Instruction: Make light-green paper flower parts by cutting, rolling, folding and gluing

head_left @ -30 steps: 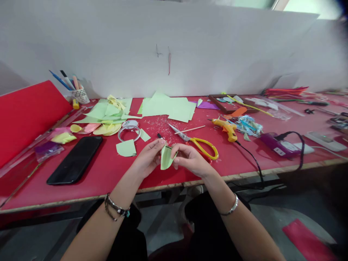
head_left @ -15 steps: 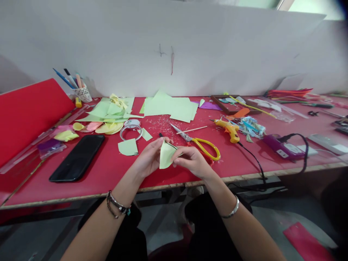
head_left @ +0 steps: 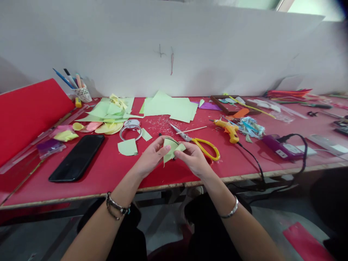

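Between my two hands is a small light green paper piece (head_left: 169,154) with a dark line along its upper edge. My left hand (head_left: 152,156) pinches its left side, thumb on top. The fingers of my right hand (head_left: 191,156) grip the right side, where the paper bends over. A similar cut green piece (head_left: 127,147) lies on the red table just left of my hands, near a clear tape ring (head_left: 131,132). Behind my right hand lie scissors with yellow handles (head_left: 206,148) and a thin wooden stick (head_left: 191,129).
A black phone (head_left: 77,158) lies at the left, below green paper scraps (head_left: 108,110). More green sheets (head_left: 168,105) lie at the back. Rightward are a yellow glue gun (head_left: 228,129), its cord, and a purple power strip (head_left: 282,146). The table's front edge (head_left: 231,178) runs beneath my wrists.
The paper between my hands has turned and its right part is now folded over. My left thumb has moved onto its face, and my right fingers have shifted up slightly.
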Action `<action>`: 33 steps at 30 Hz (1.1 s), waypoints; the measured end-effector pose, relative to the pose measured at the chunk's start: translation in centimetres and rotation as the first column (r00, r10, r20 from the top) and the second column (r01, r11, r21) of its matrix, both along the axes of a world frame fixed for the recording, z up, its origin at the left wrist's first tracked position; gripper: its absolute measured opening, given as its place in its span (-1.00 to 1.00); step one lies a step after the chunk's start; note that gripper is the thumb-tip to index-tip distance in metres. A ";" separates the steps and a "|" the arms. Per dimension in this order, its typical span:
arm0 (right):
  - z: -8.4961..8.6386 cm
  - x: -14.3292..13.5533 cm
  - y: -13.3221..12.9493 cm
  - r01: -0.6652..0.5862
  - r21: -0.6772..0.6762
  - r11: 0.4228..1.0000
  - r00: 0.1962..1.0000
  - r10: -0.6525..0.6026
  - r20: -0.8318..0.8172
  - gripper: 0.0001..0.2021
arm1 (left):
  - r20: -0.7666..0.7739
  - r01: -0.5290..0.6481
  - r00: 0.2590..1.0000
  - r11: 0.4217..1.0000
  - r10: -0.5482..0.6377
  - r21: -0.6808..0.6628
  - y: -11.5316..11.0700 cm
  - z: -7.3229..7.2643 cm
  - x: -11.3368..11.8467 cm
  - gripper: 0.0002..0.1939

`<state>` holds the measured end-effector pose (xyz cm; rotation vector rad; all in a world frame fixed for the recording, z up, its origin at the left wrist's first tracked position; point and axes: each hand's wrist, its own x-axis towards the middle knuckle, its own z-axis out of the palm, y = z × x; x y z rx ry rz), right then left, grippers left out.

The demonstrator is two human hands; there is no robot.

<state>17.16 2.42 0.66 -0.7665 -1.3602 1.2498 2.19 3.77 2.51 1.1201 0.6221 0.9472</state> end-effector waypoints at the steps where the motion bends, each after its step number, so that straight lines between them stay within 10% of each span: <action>1: 0.0 0.0 0.1 0.056 0.010 0.998 0.998 -0.057 0.022 -0.87 | -0.053 -0.004 0.999 1.000 0.005 0.030 0.0 0.0 0.1 -0.70; 5: 0.1 -0.1 0.2 0.222 0.014 0.975 0.973 -0.222 0.066 -0.87 | -0.222 -0.004 0.975 0.993 0.031 0.119 -0.2 0.1 0.5 -0.69; 22: -0.5 -0.1 0.8 0.252 -0.118 0.961 0.956 -0.266 -0.124 -0.56 | -0.437 -0.120 0.863 0.942 0.255 0.313 0.2 0.1 -0.1 -0.79; 33: -0.6 0.0 0.5 0.391 -0.004 0.921 0.919 -0.390 -0.058 -0.91 | -0.383 -0.100 0.908 0.975 0.172 0.200 0.0 -0.4 0.6 -0.74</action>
